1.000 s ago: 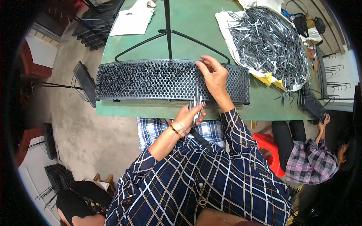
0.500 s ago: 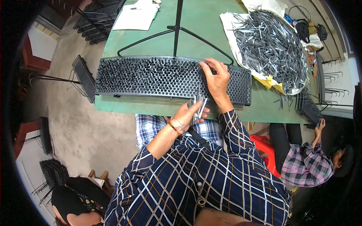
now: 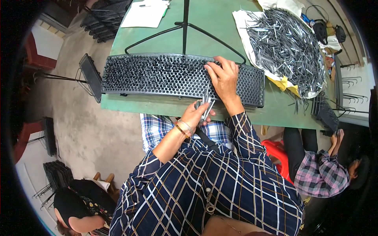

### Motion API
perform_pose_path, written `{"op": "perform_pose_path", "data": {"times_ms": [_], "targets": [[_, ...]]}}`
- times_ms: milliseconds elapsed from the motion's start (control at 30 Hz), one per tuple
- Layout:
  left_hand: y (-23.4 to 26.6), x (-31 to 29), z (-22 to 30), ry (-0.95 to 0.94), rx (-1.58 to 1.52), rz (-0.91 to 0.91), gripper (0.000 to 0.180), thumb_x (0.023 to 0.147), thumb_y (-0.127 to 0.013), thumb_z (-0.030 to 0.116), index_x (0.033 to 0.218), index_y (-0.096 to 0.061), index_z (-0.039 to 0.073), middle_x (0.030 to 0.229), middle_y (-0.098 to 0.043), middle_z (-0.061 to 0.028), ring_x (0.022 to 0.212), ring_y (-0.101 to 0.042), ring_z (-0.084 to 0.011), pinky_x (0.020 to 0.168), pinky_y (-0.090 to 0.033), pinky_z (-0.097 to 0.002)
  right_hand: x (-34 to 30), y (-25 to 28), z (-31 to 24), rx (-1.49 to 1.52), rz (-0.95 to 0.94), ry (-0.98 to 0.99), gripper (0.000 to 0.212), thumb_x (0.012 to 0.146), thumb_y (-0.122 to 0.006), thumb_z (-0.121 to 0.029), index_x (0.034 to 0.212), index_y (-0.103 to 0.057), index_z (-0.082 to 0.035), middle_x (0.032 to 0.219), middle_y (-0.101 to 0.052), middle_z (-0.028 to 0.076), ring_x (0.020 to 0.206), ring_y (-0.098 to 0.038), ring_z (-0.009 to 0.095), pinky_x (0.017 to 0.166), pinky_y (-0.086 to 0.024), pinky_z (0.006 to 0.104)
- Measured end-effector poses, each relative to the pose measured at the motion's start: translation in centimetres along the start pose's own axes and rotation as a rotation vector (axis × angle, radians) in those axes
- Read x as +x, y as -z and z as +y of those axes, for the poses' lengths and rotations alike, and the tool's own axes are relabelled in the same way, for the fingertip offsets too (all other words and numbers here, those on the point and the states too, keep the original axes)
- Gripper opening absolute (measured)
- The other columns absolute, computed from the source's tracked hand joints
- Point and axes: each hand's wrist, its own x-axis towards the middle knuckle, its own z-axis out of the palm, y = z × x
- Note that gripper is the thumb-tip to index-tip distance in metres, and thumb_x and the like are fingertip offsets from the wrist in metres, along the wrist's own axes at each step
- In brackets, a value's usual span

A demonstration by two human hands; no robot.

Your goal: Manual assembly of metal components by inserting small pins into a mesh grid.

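Note:
A long black panel point(image 3: 252, 84) full of round holes lies across the green table's near side. Dark pieces stick up from the holes on its left and middle; toward the right end the holes look bare. My left hand point(image 3: 191, 116), at the panel's near edge, is closed around a bundle of thin grey and black strips point(image 3: 207, 104). Over the panel's right half, my right hand point(image 3: 226, 80) bends its fingers down at the far rows, thumb and forefinger close together. Whatever its fingertips pinch is too small or hidden to name.
A black rod frame point(image 3: 184, 37) rises behind the panel. A heap of similar strips point(image 3: 283, 51) lies on white sheeting at right. White papers point(image 3: 145, 13) lie far left on the green table point(image 3: 157, 103). Co-workers sit at right, by a red stool point(image 3: 275, 151), and lower left.
The whole view has shifted slightly. My right hand's fingers have shifted a little to the left over the panel; my left hand still grips the strips at the near edge.

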Motion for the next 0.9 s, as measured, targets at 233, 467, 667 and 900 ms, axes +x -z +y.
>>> {"op": "perform_pose_path", "data": {"times_ms": [233,467,667,900], "targets": [[0.8,0.1,-0.5,-0.042,-0.039,-0.060,0.015,0.093,-0.052,0.022,0.096,-0.050,0.008,0.073,-0.059,-0.0057,0.051,-0.050,-0.0096,0.041,-0.038,-0.0213,-0.5,3.5,-0.3,0.494,-0.346,-0.236,0.021,0.076,-0.060,-0.001,0.097,-0.065,-0.002,0.099,-0.062,0.011,0.094,-0.059,0.026,0.083,-0.046,0.0347],[2.1,-1.6,1.0,0.006,0.095,-0.128,0.018,0.094,-0.050,0.020,0.087,-0.050,0.004,0.069,-0.054,-0.0044,0.048,-0.044,-0.0093,0.041,-0.034,-0.0215,-2.3,5.2,-0.4,0.440,-0.609,0.126,0.027,0.074,-0.056,0.000,0.100,-0.061,-0.002,0.106,-0.058,0.010,0.098,-0.054,0.028,0.085,-0.043,0.0387],[3.1,-2.4,0.8,-0.014,0.079,-0.066,0.017,0.094,-0.049,0.020,0.087,-0.050,0.004,0.069,-0.054,-0.0041,0.048,-0.043,-0.0096,0.043,-0.036,-0.0225,-2.9,5.6,-1.0,0.308,-0.538,0.247,0.030,0.071,-0.070,-0.012,0.099,-0.061,-0.004,0.098,-0.058,0.010,0.088,-0.056,0.027,0.078,-0.044,0.0358],[2.2,-2.4,0.9,-0.016,0.029,-0.099,0.017,0.094,-0.050,0.020,0.088,-0.050,0.003,0.072,-0.054,-0.0048,0.051,-0.043,-0.0098,0.043,-0.035,-0.0212,-3.5,6.0,-0.5,0.266,-0.442,0.153,0.018,0.071,-0.068,-0.009,0.086,-0.061,-0.004,0.088,-0.059,0.008,0.083,-0.057,0.026,0.074,-0.044,0.0353]]}}
